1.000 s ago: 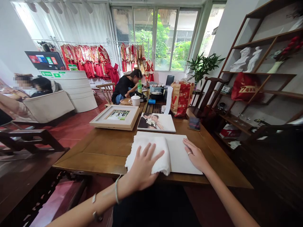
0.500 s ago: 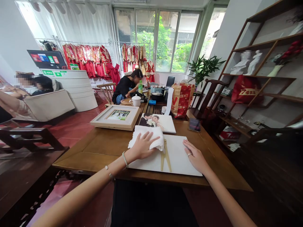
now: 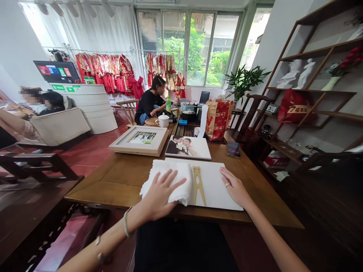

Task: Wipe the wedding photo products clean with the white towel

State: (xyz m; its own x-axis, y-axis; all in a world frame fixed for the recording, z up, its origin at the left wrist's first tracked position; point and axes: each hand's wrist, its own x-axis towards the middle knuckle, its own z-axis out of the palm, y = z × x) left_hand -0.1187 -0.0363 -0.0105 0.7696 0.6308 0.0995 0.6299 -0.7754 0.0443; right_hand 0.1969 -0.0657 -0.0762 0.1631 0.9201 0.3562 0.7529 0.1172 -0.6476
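Observation:
My left hand [image 3: 159, 195] lies with its fingers spread on a folded white cloth [image 3: 183, 176], pressing it flat. Under the cloth is a flat white board [image 3: 216, 190], its left part mostly covered, near the table's front edge. On the board's right edge rests my right hand [image 3: 236, 189], fingers stretched out, a ring on one of them. Between the hands a yellowish A-shaped piece [image 3: 197, 183], like a picture stand leg, lies on the board. Just behind the board is a photo print of a couple [image 3: 188, 147].
A pale framed picture [image 3: 136, 151] lies at the table's back left. A phone-like dark object [image 3: 233, 149] sits at right. Beyond are a white lidded cup [image 3: 163, 121], a red patterned bag [image 3: 219, 119] and a seated person [image 3: 149, 104]. Wooden shelves [image 3: 312, 94] stand at right.
My left hand and the cloth have moved left and toward me across the board, uncovering the top of the A-shaped piece. My right hand stays in place. The seated person has raised their head.

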